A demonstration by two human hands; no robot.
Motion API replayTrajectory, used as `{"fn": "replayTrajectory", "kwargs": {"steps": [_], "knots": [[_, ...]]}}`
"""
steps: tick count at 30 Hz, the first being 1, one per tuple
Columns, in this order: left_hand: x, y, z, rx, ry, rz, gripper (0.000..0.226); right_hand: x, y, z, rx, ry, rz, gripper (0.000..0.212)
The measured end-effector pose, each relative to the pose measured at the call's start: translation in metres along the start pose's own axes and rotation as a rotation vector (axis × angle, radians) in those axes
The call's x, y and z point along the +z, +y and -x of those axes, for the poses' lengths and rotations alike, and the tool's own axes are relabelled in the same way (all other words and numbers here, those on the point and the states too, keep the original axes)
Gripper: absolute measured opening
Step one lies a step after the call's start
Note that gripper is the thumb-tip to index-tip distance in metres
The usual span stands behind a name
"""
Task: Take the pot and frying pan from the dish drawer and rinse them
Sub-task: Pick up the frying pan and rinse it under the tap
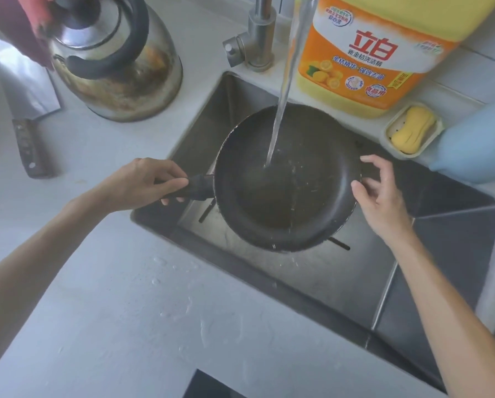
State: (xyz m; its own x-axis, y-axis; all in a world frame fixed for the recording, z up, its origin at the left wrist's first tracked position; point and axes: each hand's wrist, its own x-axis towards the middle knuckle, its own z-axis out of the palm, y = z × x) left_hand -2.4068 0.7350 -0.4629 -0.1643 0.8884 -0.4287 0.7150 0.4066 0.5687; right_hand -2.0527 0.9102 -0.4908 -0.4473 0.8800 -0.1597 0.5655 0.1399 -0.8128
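Leftmost, a knife with a dark riveted handle (29, 147) lies on the pale countertop (102, 297), its blade running toward the upper left edge. Just right of it stands a stained steel kettle (117, 61) with a black loop handle and a reddish cloth (31, 30) draped at its top. Below, the left hand (145, 183) reaches in from the lower left and grips the black handle of the frying pan (286, 179), fingers curled round it and thumb laid along its top. The pan is held over the steel sink (341, 282), roughly level, its dark bowl facing up between the two hands. A stream of water (283, 90) falls from the tap (257, 33) and lands near the pan's middle, splashing droplets across the inside. On the pan's far side, the right hand (381, 193) sits at the rim with fingers loosely spread and curved; the thumb tip touches the rim, while whether the other fingers make contact cannot be told. Behind the sink stands a large yellow detergent bottle (370, 53), and right of it a yellow sponge (413, 129) rests in a small pale tray (390, 136). A light blue container (476, 145) fills the right edge.
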Motion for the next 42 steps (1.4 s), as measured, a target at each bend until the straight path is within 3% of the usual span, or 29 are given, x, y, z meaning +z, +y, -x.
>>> {"fn": "replayTrajectory", "kwargs": {"steps": [5,9,16,22,32,36,42], "knots": [[0.004,-0.005,-0.003,-0.07,-0.049,-0.271,0.039,-0.005,0.006,0.002,0.059,-0.153,0.141,0.026],[0.011,-0.002,-0.006,0.007,0.041,-0.226,0.031,-0.006,0.016,0.006,0.159,-0.291,0.022,0.034],[0.01,-0.006,-0.003,0.094,0.142,-0.189,0.037,-0.006,0.02,0.007,0.162,-0.247,-0.097,0.04],[0.015,-0.006,-0.001,0.085,0.283,-0.232,0.027,-0.008,0.018,0.003,0.146,-0.258,-0.109,0.042],[0.025,0.014,-0.003,0.135,0.362,-0.29,0.026,-0.019,0.037,0.002,0.173,-0.253,-0.102,0.041],[0.044,0.029,-0.009,0.208,0.322,-0.316,0.026,-0.033,0.051,0.013,0.253,-0.211,-0.106,0.04],[0.086,0.04,-0.06,0.159,0.131,-0.416,0.035,-0.044,0.09,0.027,0.384,-0.203,-0.1,0.043]]}}
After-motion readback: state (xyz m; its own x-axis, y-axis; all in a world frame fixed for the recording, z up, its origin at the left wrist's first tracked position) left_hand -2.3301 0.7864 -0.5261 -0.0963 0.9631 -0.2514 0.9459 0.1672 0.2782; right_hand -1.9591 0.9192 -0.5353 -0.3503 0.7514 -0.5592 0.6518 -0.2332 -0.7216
